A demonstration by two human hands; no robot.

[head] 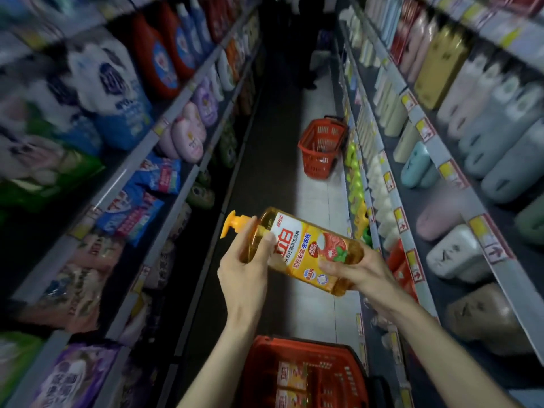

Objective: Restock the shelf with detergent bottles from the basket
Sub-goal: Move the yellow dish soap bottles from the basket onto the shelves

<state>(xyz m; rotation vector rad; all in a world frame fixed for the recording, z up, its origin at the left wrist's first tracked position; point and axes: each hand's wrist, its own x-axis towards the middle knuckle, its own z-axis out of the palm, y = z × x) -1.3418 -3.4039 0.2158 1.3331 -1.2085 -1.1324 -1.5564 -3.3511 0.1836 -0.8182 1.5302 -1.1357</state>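
Right shelf [471,201] runs from 1 to 5 o'clock, stocked with pale bottles [453,254]. Red basket [294,344] sits at 6 o'clock, with yellow-labelled bottles [294,375] inside. Detergent bottle [306,248] is held mid-frame above the basket, its long axis running 10-to-4 o'clock, orange pump [232,223] pointing to 10, label up. Left hand [247,263] grips the pump-end shoulder; right hand [356,269] grips the base end.

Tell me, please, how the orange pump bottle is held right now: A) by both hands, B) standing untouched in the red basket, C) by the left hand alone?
A: the left hand grips the orange pump bottle near its pump, the right hand near its base.
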